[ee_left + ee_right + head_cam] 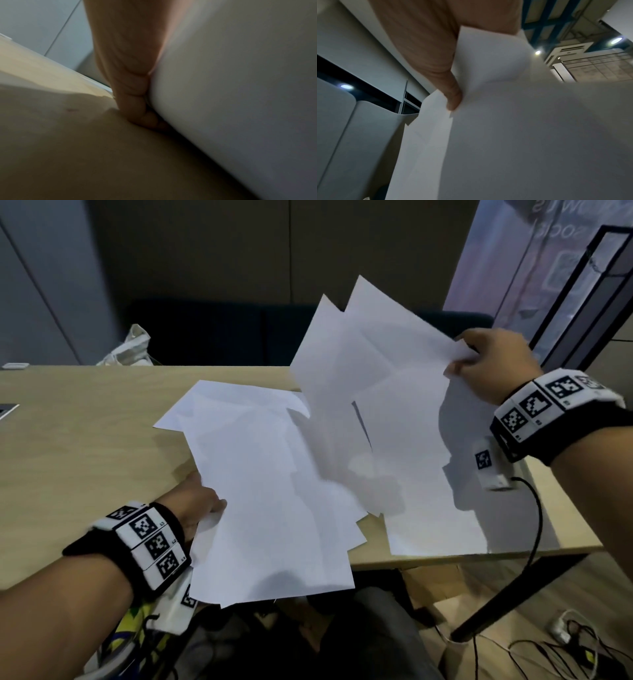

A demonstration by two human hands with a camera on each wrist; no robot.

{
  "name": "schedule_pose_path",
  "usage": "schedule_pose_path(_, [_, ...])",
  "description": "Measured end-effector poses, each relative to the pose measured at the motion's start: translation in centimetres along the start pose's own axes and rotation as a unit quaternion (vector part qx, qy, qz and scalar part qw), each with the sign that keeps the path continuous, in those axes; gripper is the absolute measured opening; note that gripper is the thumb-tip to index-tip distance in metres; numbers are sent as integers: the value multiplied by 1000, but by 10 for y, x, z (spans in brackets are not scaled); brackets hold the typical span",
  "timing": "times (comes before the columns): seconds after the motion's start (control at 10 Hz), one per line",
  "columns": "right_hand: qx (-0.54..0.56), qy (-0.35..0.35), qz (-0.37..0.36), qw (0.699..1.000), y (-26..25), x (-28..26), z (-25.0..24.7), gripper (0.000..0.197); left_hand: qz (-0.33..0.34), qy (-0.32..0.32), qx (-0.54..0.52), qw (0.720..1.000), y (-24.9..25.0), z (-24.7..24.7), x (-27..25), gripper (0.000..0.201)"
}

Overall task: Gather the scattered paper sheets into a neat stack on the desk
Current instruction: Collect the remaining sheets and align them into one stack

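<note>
Several white paper sheets (274,491) lie fanned and overlapping on the light wooden desk (85,433), jutting past its near edge. My left hand (200,501) grips this bundle at its left edge, thumb on top; in the left wrist view the curled fingers (135,108) press against the paper (240,94) over the desk. My right hand (493,364) holds a second bunch of sheets (376,364) lifted and tilted above the desk's right side. In the right wrist view a finger (452,100) pinches those sheets (522,135). One more sheet (435,518) lies flat beneath.
A crumpled white bag (132,347) sits beyond the desk's far edge, with a dark sofa (222,333) behind. A small device (7,409) rests at the desk's left edge. A black cable (534,529) hangs from my right wrist; cables and a plug (561,635) lie on the floor.
</note>
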State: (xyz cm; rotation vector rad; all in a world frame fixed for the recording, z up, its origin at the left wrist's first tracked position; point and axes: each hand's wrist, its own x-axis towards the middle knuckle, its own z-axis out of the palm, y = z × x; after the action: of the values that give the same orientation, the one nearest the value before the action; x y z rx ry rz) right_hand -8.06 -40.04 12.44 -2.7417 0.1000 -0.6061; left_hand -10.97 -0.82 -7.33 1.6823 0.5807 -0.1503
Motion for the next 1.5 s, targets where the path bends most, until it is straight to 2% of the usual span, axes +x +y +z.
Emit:
schedule_pose_path(0.1, [-58,21,-38,997,-10,7,-4,29,10,-6,57,998,-1,-1,1,74])
schedule_pose_path(0.2, [-114,40,-45,992,-18,12,-4,29,10,-1,88,996,1,-2,-2,72])
schedule_pose_path(0.3, [-149,89,-42,984,-24,19,-7,27,5,1,108,994,1,1,-6,67])
schedule_pose_path(0.4, [-141,120,-29,982,-34,25,-14,31,2,10,143,990,3,2,-8,56])
schedule_pose_path(0.5, [-97,172,-46,979,-47,27,-25,31,-4,17,158,987,4,3,-9,44])
schedule_pose_path(0.6, [-37,207,-68,975,-63,30,-37,34,-7,11,142,990,8,3,-14,46])
schedule_pose_path(0.7, [48,189,-53,979,-77,37,-46,37,-15,6,105,994,10,2,-17,56])
schedule_pose_path(0.8, [127,126,-24,984,-79,44,-35,33,-8,-9,101,995,9,4,-19,41])
schedule_pose_path(0.9, [170,43,23,984,-76,42,-6,27,-9,-10,110,994,8,-1,-15,43])
schedule_pose_path(1.0, [160,-73,40,984,-65,34,35,20,-15,-32,71,997,4,-4,-12,54])
schedule_pose_path(1.1, [127,-136,66,980,-56,19,73,13,4,-34,51,998,5,-5,-15,62])
schedule_pose_path(1.2, [119,-183,111,970,-45,14,104,5,37,-51,35,997,11,-6,-28,90])
schedule_pose_path(1.3, [96,-266,144,948,-37,2,125,10,68,-77,20,995,14,-5,-38,95])
schedule_pose_path(1.4, [-4,-342,64,937,-33,-8,148,22,67,-67,30,995,17,-4,-43,92])
schedule_pose_path(1.5, [172,-315,181,916,-56,-12,135,36,58,-44,65,995,14,-4,-37,91])
